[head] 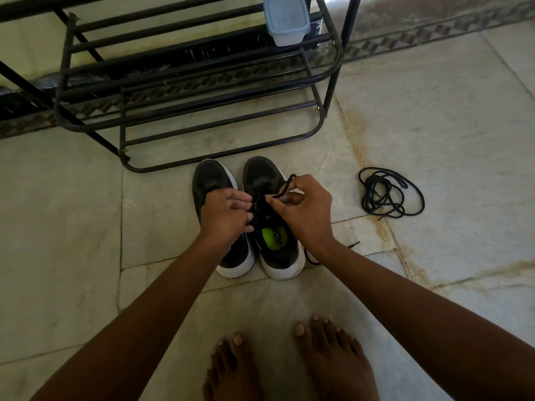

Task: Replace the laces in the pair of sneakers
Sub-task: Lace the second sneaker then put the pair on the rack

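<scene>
a black lace (285, 188) is pinched by the right hand (304, 211) over the right sneaker (267, 175). the same sneaker's tongue is touched by the left hand (224, 214), its fingers loosely curled.

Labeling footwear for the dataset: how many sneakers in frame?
2. The left sneaker sits on the floor in front of the shoe rack, partly under the left hand. The right sneaker stands right beside it, its lace pinched by the right hand.
</scene>
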Motion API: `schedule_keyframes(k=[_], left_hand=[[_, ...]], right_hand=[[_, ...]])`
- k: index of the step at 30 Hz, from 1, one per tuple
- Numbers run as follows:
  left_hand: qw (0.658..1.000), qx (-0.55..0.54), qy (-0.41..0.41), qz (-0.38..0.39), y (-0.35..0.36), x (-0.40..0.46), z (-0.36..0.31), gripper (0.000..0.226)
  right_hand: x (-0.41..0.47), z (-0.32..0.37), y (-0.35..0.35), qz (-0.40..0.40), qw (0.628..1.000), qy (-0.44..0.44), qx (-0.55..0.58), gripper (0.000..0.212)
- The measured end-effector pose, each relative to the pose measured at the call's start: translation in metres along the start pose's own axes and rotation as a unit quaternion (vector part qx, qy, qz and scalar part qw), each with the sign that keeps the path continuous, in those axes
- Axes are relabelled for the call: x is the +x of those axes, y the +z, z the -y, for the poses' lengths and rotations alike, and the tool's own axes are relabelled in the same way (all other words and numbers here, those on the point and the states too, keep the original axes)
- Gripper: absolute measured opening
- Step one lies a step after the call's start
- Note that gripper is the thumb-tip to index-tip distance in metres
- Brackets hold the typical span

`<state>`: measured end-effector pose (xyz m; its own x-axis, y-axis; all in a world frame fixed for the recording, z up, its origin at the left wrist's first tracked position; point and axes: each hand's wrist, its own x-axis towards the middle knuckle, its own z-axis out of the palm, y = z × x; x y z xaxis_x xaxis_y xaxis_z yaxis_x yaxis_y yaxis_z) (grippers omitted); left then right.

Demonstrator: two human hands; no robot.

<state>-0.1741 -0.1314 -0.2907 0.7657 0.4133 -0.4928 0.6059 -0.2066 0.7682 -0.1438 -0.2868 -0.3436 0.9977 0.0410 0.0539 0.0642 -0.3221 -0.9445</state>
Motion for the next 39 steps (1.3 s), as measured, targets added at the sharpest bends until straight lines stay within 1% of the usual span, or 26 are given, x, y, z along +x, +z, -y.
schedule_keyframes(k=[5, 8, 20, 25, 29, 34, 37, 39], left_hand=[[1.0, 0.014, 0.011, -0.009, 0.002, -0.001, 0.0, 0.032], [1.0, 0.015, 0.008, -0.015, 0.002, 0.0, 0.0, 0.031], [1.0, -0.001, 0.005, -0.009, 0.001, -0.001, 0.0, 0.03], [1.0, -0.006, 0.004, -0.008, 0.001, -0.001, 0.001, 0.029], [1.0, -0.01, 0.008, -0.006, 0.0, -0.002, 0.001, 0.027], [0.999, -0.022, 0.024, 0.01, -0.001, -0.003, 0.003, 0.025], [0.999, -0.029, 0.029, 0.019, -0.001, -0.004, 0.004, 0.017], [0.999, -0.008, 0.032, 0.02, 0.0, -0.003, 0.004, 0.024]], right_hand=[[-0.002, -0.002, 0.001, -0.001, 0.999, 0.024, 0.037, 0.029], [-0.003, -0.001, 0.003, -0.003, 0.999, 0.019, 0.041, 0.029], [-0.001, -0.004, 0.001, 0.019, 0.997, -0.064, -0.024, 0.027], [-0.001, -0.004, 0.002, 0.005, 0.998, -0.064, -0.027, 0.028], [-0.003, -0.001, 0.0, 0.001, 0.994, -0.102, -0.045, 0.027], [-0.001, -0.003, -0.006, 0.046, 0.985, -0.154, -0.064, 0.026], [0.001, -0.003, -0.006, 0.055, 0.986, -0.148, -0.057, 0.024], [0.002, -0.002, -0.006, 0.055, 0.987, -0.144, -0.053, 0.024]])
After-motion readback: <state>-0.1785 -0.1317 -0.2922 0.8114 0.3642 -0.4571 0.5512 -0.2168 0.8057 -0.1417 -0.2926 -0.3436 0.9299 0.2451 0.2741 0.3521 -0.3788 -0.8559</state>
